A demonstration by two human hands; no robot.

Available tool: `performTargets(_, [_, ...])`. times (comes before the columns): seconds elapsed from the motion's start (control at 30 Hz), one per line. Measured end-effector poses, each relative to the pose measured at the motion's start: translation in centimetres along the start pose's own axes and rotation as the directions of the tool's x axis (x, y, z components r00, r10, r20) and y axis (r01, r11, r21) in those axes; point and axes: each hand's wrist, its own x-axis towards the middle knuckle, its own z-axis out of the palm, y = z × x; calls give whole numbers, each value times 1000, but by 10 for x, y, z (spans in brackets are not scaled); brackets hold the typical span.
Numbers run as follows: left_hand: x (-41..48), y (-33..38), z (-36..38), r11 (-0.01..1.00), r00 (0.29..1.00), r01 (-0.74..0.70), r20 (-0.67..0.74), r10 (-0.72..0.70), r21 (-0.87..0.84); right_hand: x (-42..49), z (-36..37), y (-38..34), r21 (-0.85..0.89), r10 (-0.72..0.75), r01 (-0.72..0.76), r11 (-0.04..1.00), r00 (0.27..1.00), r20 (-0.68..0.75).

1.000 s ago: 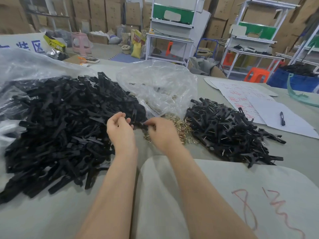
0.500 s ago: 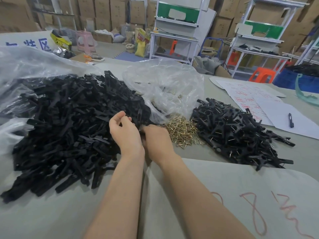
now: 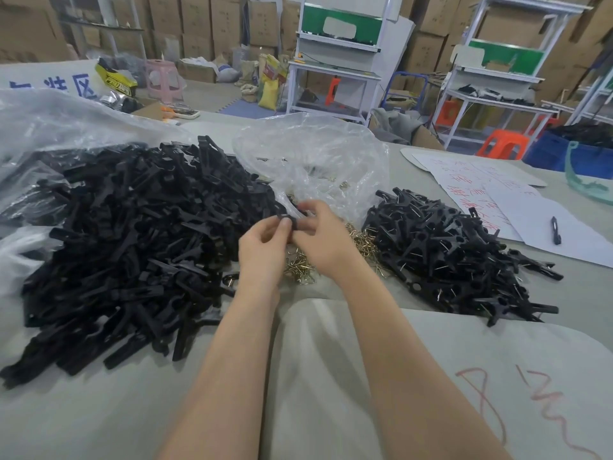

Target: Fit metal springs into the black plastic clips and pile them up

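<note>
A big heap of loose black plastic clip halves (image 3: 132, 240) covers the left of the table. A smaller pile of assembled clips (image 3: 457, 254) with metal springs lies on the right. Brass-coloured springs (image 3: 300, 265) lie scattered between the two, partly under my hands. My left hand (image 3: 265, 250) and my right hand (image 3: 323, 240) meet above the springs, and both pinch one black clip piece (image 3: 289, 219) between their fingertips. Whether a spring sits in it is hidden by my fingers.
A crumpled clear plastic bag (image 3: 311, 161) lies behind my hands, and another bag (image 3: 49, 127) behind the big heap. White papers with red writing (image 3: 491, 194) and a black pen (image 3: 555, 230) lie at the right. Shelving and cardboard boxes stand beyond the table.
Both hands have lifted from the edge of the big heap and come together over the springs, now holding a black clip piece between them.
</note>
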Motion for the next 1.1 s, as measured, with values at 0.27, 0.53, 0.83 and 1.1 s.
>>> performTargets(0.27, [5, 17, -12, 923, 891, -252, -441, 104, -291, 9, 52, -3, -331, 4, 12, 943, 999, 50])
performTargets(0.53, [5, 15, -13, 915, 857, -298, -499, 130, -273, 49, 57, -1, -523, 236, -211, 826, 972, -19])
performTargets(0.83, [2, 18, -12, 911, 856, -329, -485, 177, -248, 15, 60, -3, -605, -96, 140, 784, 990, 105])
performTargets(1.1, [2, 12, -5, 953, 957, -166, -274, 94, -252, -1, 19, 0, -141, -22, 7, 990, 994, -106])
